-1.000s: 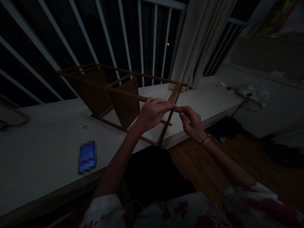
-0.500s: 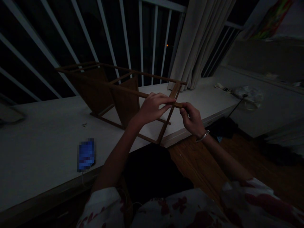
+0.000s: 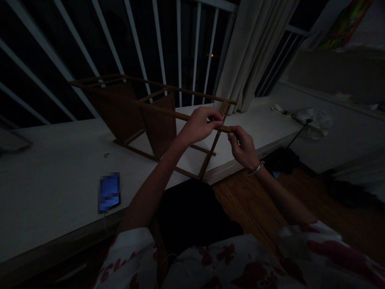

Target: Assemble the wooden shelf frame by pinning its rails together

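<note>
Across the centre, a brown wooden open-framed rack [image 3: 159, 124] lies on its side on a white ledge [image 3: 54, 172]. At its near rail [image 3: 225, 129] the left hand [image 3: 203, 122], flatter earlier, now curls, grip unclear; the right hand [image 3: 243, 147] pinches the rail's tip. Close fingerwork seems underway, needing steadiness next.

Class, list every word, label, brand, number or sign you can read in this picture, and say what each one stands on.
No text can be read.
Phone: its lit screen is pixelated, so nothing on it is legible.
Small orange light beyond the bars: too small to tell whether it is a sign.
Colourful item at upper right: too dark and blurred to read.
Wooden frame: no lettering visible.
</note>
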`<state>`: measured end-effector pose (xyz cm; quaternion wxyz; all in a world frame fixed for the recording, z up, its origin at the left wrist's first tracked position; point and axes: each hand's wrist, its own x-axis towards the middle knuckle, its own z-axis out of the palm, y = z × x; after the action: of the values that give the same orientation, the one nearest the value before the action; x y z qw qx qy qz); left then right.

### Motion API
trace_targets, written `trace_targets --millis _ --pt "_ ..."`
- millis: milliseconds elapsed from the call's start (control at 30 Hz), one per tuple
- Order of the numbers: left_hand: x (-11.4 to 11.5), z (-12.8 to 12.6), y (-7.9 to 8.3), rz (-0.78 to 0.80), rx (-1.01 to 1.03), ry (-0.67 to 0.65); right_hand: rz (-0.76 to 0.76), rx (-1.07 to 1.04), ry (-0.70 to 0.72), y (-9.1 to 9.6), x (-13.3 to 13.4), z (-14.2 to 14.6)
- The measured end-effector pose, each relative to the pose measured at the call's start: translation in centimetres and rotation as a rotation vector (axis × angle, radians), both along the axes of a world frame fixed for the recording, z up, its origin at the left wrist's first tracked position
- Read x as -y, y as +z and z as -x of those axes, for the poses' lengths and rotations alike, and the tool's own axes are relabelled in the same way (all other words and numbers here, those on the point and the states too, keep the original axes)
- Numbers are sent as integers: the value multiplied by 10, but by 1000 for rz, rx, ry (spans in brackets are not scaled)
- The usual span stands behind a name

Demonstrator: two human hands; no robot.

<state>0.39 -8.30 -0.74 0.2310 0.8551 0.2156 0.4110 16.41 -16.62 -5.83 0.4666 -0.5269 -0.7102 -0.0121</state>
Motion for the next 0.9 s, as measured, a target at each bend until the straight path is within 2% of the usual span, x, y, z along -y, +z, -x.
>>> trace_targets --millis 200,467,900 --pt "4 -2 -2 77 26 14 2 -3 0 2 3 3" --pt "8 -3 -4 99 38 16 10 4 -1 1 5 1" --pt "4 -1 0 -15 -20 -21 49 32 -1 1 10 -3"
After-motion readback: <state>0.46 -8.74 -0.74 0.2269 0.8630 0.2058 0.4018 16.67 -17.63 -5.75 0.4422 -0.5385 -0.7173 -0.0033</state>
